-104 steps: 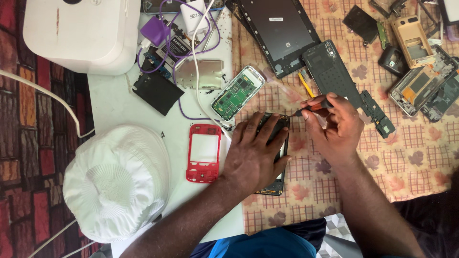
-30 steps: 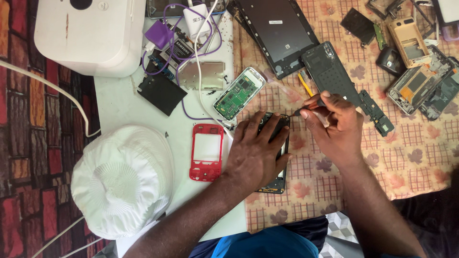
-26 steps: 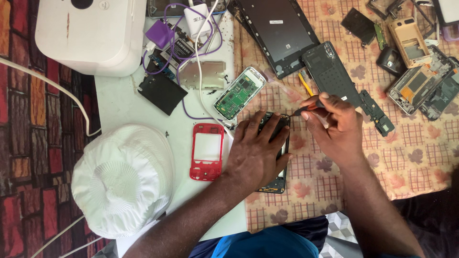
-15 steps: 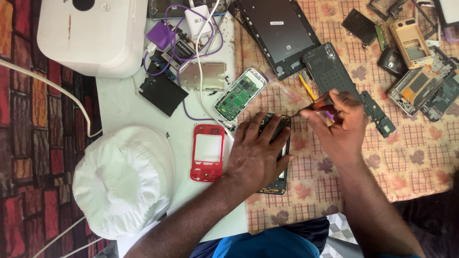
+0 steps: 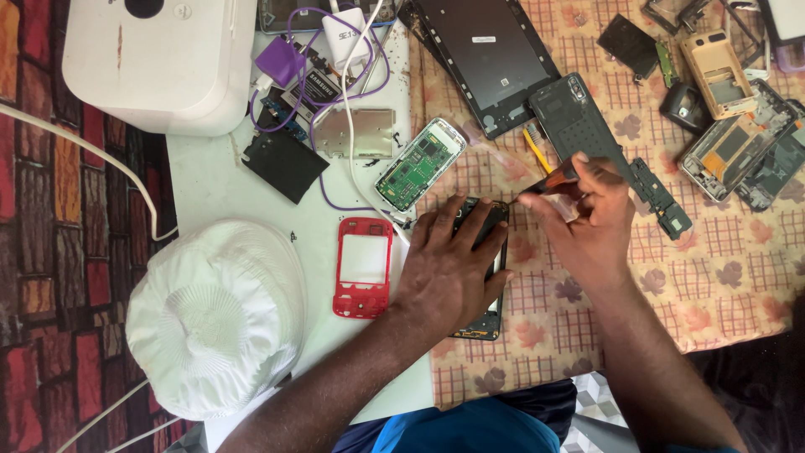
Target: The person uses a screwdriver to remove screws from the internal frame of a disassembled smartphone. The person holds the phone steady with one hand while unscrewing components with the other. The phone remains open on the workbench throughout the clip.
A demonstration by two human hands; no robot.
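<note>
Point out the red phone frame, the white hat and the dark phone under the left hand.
red phone frame [image 5: 362, 309]: head view, lower border.
white hat [image 5: 214, 319]: head view, crown.
dark phone [image 5: 485, 320]: head view, exposed lower end.

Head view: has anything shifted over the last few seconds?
Hardly. The right hand still holds the screwdriver, tip at the top of the dark phone; the left hand stays pressed on it. The red phone frame and white hat have not moved.

Hat [image 5: 214, 323] left of phone frame [image 5: 362, 267], circuit board [image 5: 419, 164] behind it
</note>
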